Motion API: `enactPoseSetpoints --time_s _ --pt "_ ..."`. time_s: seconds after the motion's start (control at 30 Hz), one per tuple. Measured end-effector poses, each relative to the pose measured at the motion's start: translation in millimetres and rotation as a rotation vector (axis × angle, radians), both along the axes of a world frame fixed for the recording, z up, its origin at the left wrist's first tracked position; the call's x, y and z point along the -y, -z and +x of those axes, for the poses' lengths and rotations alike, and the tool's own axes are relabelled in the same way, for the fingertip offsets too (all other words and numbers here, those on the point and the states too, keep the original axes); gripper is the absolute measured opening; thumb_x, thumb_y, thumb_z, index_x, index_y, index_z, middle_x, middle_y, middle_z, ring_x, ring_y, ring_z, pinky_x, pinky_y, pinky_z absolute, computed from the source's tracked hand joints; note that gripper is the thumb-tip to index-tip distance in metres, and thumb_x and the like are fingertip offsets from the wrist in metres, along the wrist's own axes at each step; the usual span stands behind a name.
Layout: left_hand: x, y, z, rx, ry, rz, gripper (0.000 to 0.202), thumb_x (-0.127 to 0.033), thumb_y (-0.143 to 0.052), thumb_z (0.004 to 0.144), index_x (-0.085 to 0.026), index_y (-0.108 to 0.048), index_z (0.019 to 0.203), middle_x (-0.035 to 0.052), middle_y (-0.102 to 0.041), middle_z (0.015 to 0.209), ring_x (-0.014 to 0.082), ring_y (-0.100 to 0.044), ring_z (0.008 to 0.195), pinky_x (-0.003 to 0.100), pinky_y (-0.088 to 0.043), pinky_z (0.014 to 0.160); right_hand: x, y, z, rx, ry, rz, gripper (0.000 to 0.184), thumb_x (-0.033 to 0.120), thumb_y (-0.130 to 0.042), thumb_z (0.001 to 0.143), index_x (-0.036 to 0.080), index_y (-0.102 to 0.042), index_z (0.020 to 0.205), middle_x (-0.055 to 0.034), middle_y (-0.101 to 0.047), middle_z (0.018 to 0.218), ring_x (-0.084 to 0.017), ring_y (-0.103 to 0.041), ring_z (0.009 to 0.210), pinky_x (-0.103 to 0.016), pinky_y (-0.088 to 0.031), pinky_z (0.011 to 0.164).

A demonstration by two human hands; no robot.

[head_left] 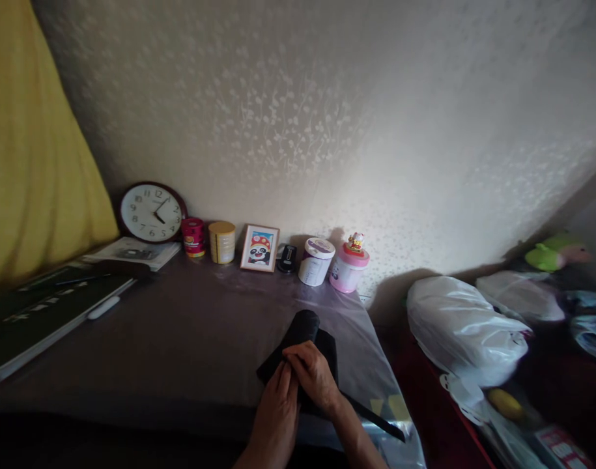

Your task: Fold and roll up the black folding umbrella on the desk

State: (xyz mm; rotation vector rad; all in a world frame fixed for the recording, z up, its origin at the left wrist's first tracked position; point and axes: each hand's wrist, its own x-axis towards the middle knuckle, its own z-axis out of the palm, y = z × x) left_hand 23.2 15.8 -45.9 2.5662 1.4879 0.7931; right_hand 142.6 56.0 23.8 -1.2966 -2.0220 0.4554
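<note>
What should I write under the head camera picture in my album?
Left hand and right hand at a black bundle, clock and panda picture behind.

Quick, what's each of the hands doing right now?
Left hand: against the black item; whether it grips can't be told.
Right hand: closed, seemingly pinching the black item.

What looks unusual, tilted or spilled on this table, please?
One mild oddity: the large round clock seems propped against the wall at the back left of the table, where one might expect it hung. Nothing looks spilled or damaged.
</note>
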Motion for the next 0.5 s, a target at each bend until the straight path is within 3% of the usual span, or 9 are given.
enactPoseSetpoints --time_s 0.13,0.33,0.5 --pt "2 1.0 2 -0.029 -0.051 -0.020 0.063 0.000 -0.031 0.073 -0.013 -0.031 0.135 0.0144 -0.040 0.139 0.0245 -0.038 0.127 0.041 -0.040 0.100 -4 15.6 10 0.072 -0.038 0.139 0.027 0.025 -0.039 0.092 0.022 -0.065 0.101 -0.0045 -0.068 0.104 -0.019 -0.052 0.112 -0.037 -0.037 0.099" --pt "6 -1.3 2 -0.053 -0.081 -0.109 0.065 -0.006 -0.037 0.077 -0.017 -0.021 0.140 0.0180 -0.033 0.142 0.0257 -0.044 0.122 0.041 -0.044 0.095 -47 29.0 23 0.186 0.009 0.155 0.027 0.023 -0.039 0.093 0.025 -0.065 0.101 -0.0021 -0.067 0.106 -0.018 -0.049 0.116 -0.045 -0.023 0.106" --pt "4 -2.6 4 -0.105 -0.098 -0.152 0.065 -0.004 -0.037 0.077 -0.013 -0.023 0.139 0.0198 -0.031 0.143 0.0263 -0.043 0.123 0.040 -0.042 0.095 -87 35.2 34 0.238 0.058 0.166 0.031 0.022 -0.037 0.093 0.026 -0.068 0.093 -0.0009 -0.069 0.100 -0.018 -0.050 0.115 -0.041 -0.028 0.103"
